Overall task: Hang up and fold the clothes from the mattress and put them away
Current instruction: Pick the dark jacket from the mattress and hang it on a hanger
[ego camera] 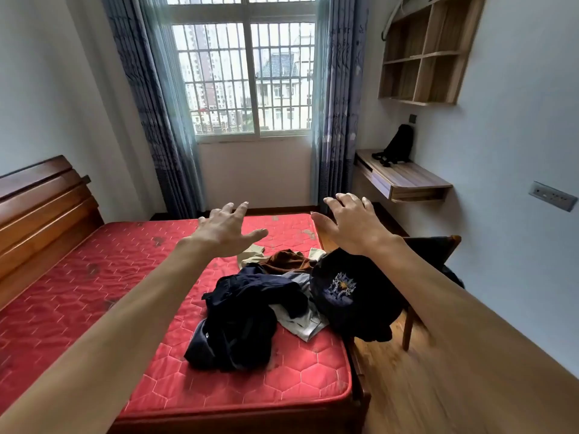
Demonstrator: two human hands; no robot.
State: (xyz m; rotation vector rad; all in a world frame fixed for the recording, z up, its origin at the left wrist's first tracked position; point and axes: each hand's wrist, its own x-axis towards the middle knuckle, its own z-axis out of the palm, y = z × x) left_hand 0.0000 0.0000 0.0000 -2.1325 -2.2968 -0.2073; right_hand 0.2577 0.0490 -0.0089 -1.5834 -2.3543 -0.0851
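A heap of clothes lies on the right half of the red quilted mattress (94,286). In it are dark navy garments (244,317), a brown top (288,261), a beige piece (250,253) and a light grey piece (300,324). A black garment with a blue and yellow print (344,289) hangs over the mattress's right edge. Both my arms are stretched out above the heap. My left hand (225,230) is open, fingers spread, palm down. My right hand (351,223) is open too, above the black garment. Neither hand touches the clothes.
A wooden headboard (40,208) stands at the left. A dark wooden chair (438,252) sits by the bed's right side on the wood floor. A wall desk (407,180) with a black bag (398,145) and wall shelves (429,54) are at the right. Curtained window ahead.
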